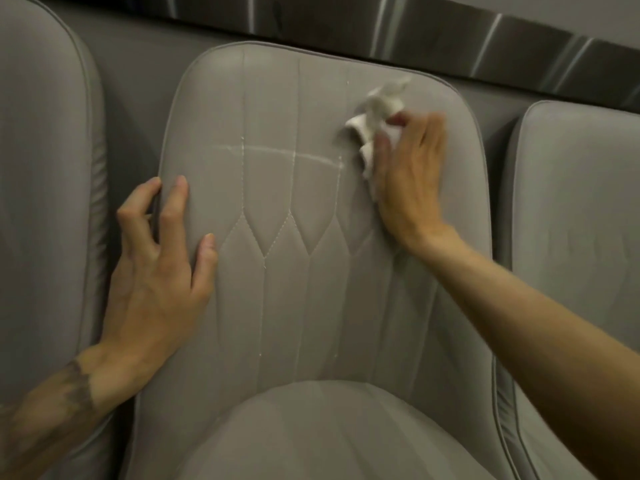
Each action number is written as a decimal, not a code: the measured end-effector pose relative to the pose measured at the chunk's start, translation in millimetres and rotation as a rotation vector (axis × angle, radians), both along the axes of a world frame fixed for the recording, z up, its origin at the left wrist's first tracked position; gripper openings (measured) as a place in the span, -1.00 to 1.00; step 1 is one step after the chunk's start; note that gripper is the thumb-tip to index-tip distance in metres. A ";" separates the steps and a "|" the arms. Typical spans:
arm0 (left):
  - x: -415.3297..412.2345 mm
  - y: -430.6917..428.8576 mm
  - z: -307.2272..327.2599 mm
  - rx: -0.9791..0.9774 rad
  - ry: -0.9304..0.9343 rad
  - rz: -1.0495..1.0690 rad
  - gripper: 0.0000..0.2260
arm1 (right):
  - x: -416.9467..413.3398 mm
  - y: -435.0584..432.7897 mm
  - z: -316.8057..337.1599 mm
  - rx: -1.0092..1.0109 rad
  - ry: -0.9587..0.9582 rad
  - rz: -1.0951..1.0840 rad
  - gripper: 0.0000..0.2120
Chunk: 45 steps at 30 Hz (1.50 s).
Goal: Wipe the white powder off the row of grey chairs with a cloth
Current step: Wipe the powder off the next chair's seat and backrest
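A grey padded chair [284, 299] with stitched seams fills the middle of the view, seen from above its backrest. A thin curved line of white powder [287, 153] runs across the upper backrest, and more sits in the vertical seams. My right hand [410, 174] presses a crumpled white cloth [375, 119] against the upper right of the backrest, fingers fairly straight over it. The left edge of the same backrest is under my left hand [159, 271], whose fingers are spread and bent, with fingertips touching the leather.
Another grey chair [41, 202] stands close on the left and a third [575, 220] close on the right, with narrow gaps between. A dark shiny strip [450, 36] runs along the wall behind the row.
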<state>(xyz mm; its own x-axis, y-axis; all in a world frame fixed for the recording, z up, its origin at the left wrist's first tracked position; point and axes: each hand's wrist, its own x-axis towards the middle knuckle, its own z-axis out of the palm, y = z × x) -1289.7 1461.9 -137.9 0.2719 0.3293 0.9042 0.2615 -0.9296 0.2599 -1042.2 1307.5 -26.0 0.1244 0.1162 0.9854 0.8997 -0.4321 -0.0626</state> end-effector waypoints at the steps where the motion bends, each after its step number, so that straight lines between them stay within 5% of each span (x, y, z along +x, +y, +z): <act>1: 0.6 0.6 0.1 -0.001 0.000 0.002 -0.44 | -7.1 0.0 -18.7 -0.076 -0.013 0.047 -0.71; 5: -1.5 -1.0 1.6 -0.026 -0.001 -0.002 -0.44 | -9.6 -10.5 -28.7 -0.338 -0.114 0.082 -0.75; 9: -1.9 -1.2 1.9 -0.009 -0.007 0.001 -0.47 | 9.6 4.2 43.0 -0.073 -0.037 0.040 -0.69; 12: -0.3 0.1 -0.9 -0.008 -0.001 0.003 -0.44 | 2.0 18.0 29.3 0.103 0.049 0.010 -0.68; 16: -0.6 2.3 -0.8 -0.008 -0.001 0.011 -0.43 | -22.7 7.1 -46.2 -0.246 -0.058 0.068 -0.71; 18: -0.9 1.0 -0.7 -0.006 0.000 0.008 -0.45 | -14.9 -4.0 -33.5 -0.322 -0.129 0.041 -0.72; 22: -0.1 1.7 -0.7 -0.008 0.001 0.013 -0.44 | 10.1 -3.2 35.9 -0.106 -0.098 -0.079 -0.68; 25: -0.1 2.0 -2.5 -0.001 0.004 0.008 -0.44 | 6.1 5.5 28.2 0.021 -0.053 -0.113 -0.68; 31: -0.8 0.6 -1.3 -0.007 0.009 0.010 -0.43 | -8.1 -11.2 -37.0 -0.356 -0.196 0.027 -0.72; 35: -0.8 0.7 -1.0 -0.009 0.005 0.009 -0.40 | 10.4 0.2 45.1 -0.072 -0.086 -0.038 -0.69; 38: -0.8 0.8 -1.7 -0.001 0.005 0.005 -0.40 | 7.1 12.4 43.1 0.024 -0.018 -0.033 -0.69; 42: -0.9 1.4 -0.7 -0.002 0.007 0.004 -0.41 | -22.3 -3.0 -60.8 -0.317 -0.137 0.077 -0.62; 45: -1.3 -1.1 0.1 -0.005 0.007 0.006 -0.41 | -16.4 -20.0 -69.9 -0.514 -0.245 0.054 -0.69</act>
